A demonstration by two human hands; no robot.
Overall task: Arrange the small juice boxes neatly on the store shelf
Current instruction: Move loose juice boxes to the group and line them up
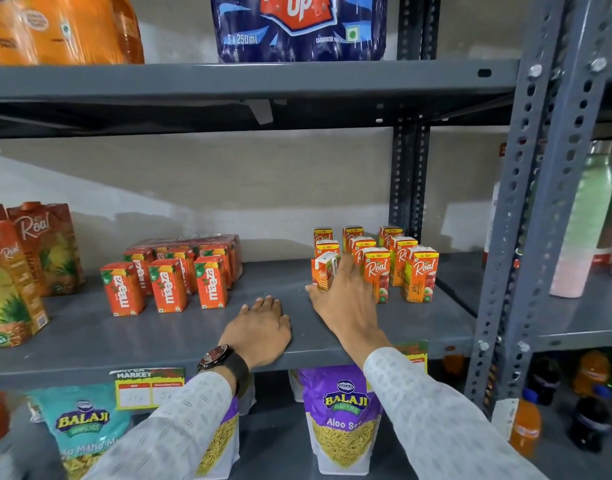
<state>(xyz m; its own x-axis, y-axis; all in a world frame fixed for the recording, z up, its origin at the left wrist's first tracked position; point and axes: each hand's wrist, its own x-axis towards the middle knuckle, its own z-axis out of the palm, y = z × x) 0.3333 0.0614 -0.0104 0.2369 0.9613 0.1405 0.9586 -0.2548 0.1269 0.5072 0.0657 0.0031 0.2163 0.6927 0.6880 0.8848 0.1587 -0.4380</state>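
A tilted Real box (323, 273) leans on the shelf (90, 334) at the front left of the upright Real boxes (398, 261). The right hand (342, 299) clasps it, thumb at its base, fingers up its right side. Left of it, the left hand (259, 327) lies flat, holding nothing, on bare shelf near the front edge. Farther left stand Maaza boxes (173, 275).
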